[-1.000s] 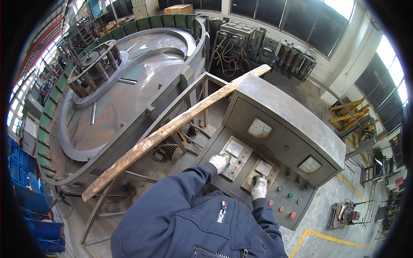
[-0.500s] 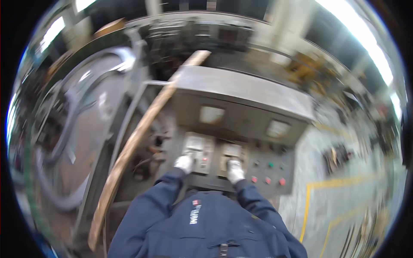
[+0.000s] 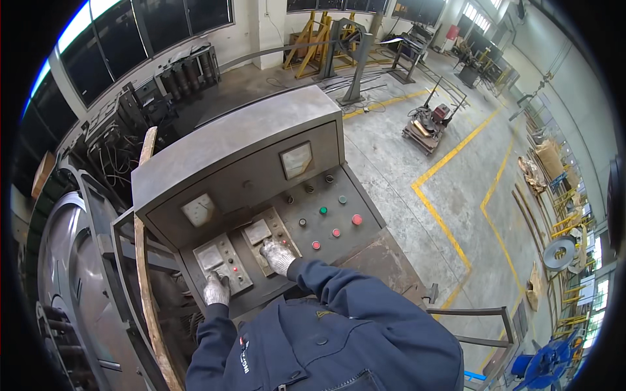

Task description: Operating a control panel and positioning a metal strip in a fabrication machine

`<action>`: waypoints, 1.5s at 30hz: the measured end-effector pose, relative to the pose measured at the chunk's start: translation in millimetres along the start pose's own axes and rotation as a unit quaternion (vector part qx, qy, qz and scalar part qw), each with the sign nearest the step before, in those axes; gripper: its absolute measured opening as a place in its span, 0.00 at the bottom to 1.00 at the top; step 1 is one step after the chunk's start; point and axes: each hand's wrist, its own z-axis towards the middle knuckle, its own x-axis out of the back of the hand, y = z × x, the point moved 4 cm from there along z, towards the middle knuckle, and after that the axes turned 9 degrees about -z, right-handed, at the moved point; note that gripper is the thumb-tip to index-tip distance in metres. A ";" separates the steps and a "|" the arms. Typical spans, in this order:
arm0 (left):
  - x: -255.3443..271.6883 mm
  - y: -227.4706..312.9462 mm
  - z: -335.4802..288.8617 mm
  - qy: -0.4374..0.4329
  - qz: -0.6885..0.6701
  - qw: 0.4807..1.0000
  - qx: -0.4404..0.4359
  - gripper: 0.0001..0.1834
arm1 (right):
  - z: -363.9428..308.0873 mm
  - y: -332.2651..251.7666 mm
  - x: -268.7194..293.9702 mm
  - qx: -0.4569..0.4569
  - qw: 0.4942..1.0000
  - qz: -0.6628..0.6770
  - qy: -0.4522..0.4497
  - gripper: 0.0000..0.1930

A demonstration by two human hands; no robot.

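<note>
Both my hands wear whitish knit gloves and rest on a grey metal control console [image 3: 306, 251]. My left hand [image 3: 216, 290] is at the lower left of the left control plate [image 3: 240, 274], fingers curled over a part they hide. My right hand [image 3: 278, 257] lies on the right control plate [image 3: 255, 232], just below its pale display, with fingers bent in over something I cannot make out. Each plate carries a small screen and a row of little knobs and lit red lamps. Right of my right hand are red push buttons [image 3: 336, 232] and a green button [image 3: 323, 210].
The console's raised hood [image 3: 241, 130] holds two square dial meters. A long wooden pole [image 3: 145, 274] leans along its left side, by large curved metal machinery [image 3: 72, 254]. A hammer [image 3: 431, 293] stands at the console's right edge. A wheeled cart [image 3: 427, 127] sits on the yellow-lined floor.
The view has swung to the right, bringing the shop floor and cart into sight. Both hands stay on the two control plates. The earlier picture is blurred.
</note>
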 end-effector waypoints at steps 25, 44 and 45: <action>-22.0 -29.0 1.9 -0.030 -0.029 0.998 0.042 0.21 | -16.1 31.9 -60.2 0.146 0.962 -0.032 0.227 0.21; 2.7 -3.3 -10.1 0.025 -0.066 0.998 -0.001 0.15 | -3.3 6.6 10.3 0.055 0.992 0.035 0.105 0.07; 1.3 -4.4 -9.7 0.023 -0.063 0.998 0.002 0.15 | -3.6 5.5 11.6 0.055 0.992 0.040 0.106 0.07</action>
